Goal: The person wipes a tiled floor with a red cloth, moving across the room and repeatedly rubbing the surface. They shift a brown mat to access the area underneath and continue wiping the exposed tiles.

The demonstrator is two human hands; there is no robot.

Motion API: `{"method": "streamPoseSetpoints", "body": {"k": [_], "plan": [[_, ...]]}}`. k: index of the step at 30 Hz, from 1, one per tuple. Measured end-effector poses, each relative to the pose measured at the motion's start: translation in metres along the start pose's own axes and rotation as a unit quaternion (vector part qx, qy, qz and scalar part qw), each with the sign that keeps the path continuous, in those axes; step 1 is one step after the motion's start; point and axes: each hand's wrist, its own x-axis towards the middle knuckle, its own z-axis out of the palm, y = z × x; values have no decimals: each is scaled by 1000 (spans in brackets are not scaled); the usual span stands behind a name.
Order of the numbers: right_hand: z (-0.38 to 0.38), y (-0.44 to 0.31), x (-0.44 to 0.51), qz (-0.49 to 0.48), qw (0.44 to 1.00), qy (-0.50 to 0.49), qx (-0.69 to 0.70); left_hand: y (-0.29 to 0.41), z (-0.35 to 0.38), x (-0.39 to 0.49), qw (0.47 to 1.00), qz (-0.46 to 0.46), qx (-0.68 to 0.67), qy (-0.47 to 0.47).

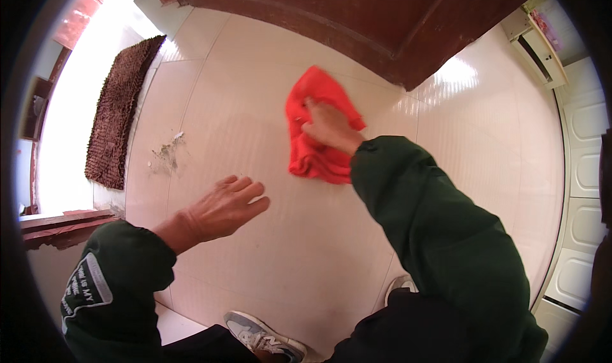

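Note:
My right hand [331, 126] is on a bright red cloth [315, 85], which lies folded and creased on the pale tiled floor [267, 277]. The fingers grip the cloth near its middle, and some fingertips are hidden. Slight blur shows on the cloth and the hand. My left hand [224, 207] hovers over the tiles to the left of the cloth. It holds nothing, and its fingers are loosely bent and a little apart. A smear of dark debris [168, 155] with small white bits lies beyond the left hand, left of the cloth.
A brown shaggy mat [125, 109] lies by the bright doorway at left. The corner of a dark red wooden panel [363, 19] meets the floor beyond the cloth. White panelled cabinets [585, 172] line the right side. My shoes [263, 336] stand at the bottom.

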Motion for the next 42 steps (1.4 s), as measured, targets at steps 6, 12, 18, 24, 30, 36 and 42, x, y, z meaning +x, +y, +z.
{"method": "streamPoseSetpoints", "body": {"k": [6,12,18,24,30,36,42], "plan": [[23,-57,-24,-140,976,3,167,3,-40,-50,996,-59,13,-69],[-83,18,-60,-64,997,30,24,16,-49,-104,989,-136,-14,-50],[-168,43,-93,101,950,-194,-221,17,-29,-128,973,-185,-99,-91],[-156,54,-85,37,948,-226,-221,9,1,-125,976,-180,-124,-21],[-63,73,-80,137,970,-28,-197,2,25,-120,978,-144,-151,-13],[-21,51,-66,198,962,63,-175,-11,30,-121,974,-151,-169,2],[16,2,-24,168,969,100,-150,-12,27,-125,971,-172,-164,15]]}}
